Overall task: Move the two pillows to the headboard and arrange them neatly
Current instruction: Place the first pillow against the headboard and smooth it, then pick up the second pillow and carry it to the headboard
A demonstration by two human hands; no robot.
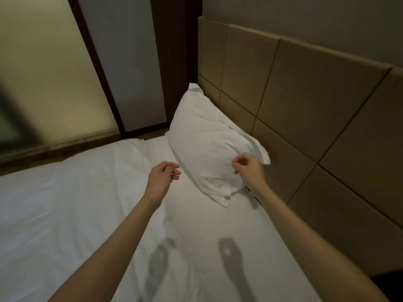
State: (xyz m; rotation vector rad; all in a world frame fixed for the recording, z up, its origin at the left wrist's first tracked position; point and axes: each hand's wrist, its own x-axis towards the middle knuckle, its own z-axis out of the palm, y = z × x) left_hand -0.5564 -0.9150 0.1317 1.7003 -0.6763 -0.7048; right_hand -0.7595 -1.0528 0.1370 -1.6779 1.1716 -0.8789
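While both hands hang just off the pillow, these are the relations the coming move turns on:

Pillow place: one white pillow [209, 144] lies on the bed [65, 203], leaning against the headboard [305, 105] at the far corner of the mattress, its back edge touching the padded panels.

Long axis: it runs along the headboard, from the far corner towards the person; the near end has sagged down and away from the panels, so the pillow sits a little skewed, not square.

Direction from the grip: the pillow lies ahead of both hands, its near end between them and slightly to the right.

Right hand [248, 168]: nearer of the two, over the pillow's near end beside the headboard; grip narrow, fingers curled with thumb and forefinger close. Whether they pinch the cloth or hover just off it I cannot tell.

Left hand [162, 176]: just beside the pillow's bed-side edge, apart from it, over the sheet; grip loosely curled, part open, holding nothing.

Count: pillows in view, one; the second is out of sight. Hands, two. Headboard, one.

Judgement: the first pillow looks nearly placed. A small squaring of its near end against the headboard seems to remain, and the second pillow has yet to be brought.
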